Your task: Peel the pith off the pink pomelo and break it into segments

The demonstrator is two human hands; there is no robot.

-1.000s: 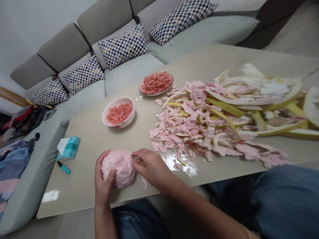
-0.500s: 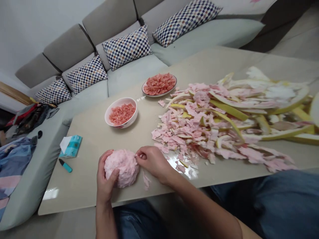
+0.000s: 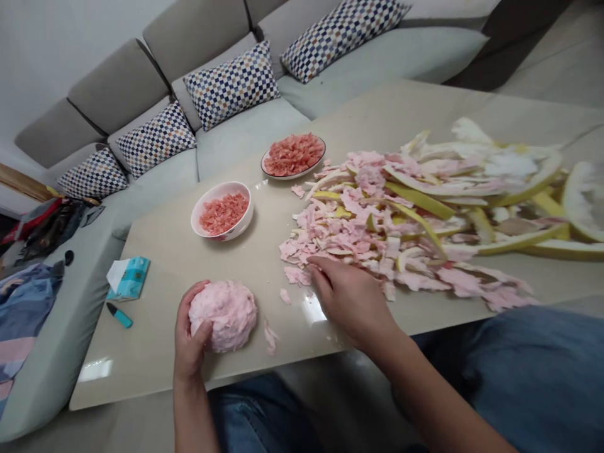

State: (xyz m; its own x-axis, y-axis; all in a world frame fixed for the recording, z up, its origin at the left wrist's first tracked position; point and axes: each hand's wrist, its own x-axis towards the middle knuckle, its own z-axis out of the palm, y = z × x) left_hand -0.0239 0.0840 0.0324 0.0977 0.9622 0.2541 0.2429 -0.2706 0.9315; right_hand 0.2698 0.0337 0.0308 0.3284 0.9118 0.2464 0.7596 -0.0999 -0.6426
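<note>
A peeled pomelo (image 3: pixel 226 314) with a rough pink pith surface rests on the table near its front edge. My left hand (image 3: pixel 189 336) is wrapped round its left side, thumb in front. To the right, my right hand (image 3: pixel 352 299) has its fingers pinched together at the near edge of a heap of pink pith scraps (image 3: pixel 340 233). Whatever those fingers hold, if anything, is hidden. A loose pith strip (image 3: pixel 270 337) lies just right of the fruit.
Behind the pomelo stand a white bowl (image 3: pixel 198 220) and a plate (image 3: pixel 290 177), both holding red pomelo flesh. Thick yellow-green rind strips (image 3: pixel 419 200) spread across the right side. At left lie a tissue pack (image 3: pixel 134 278) and a small teal-handled knife (image 3: pixel 121 316).
My right hand has moved right, from the pomelo's side to the heap of pith scraps. My left hand still holds the pomelo. The view has shifted slightly.
</note>
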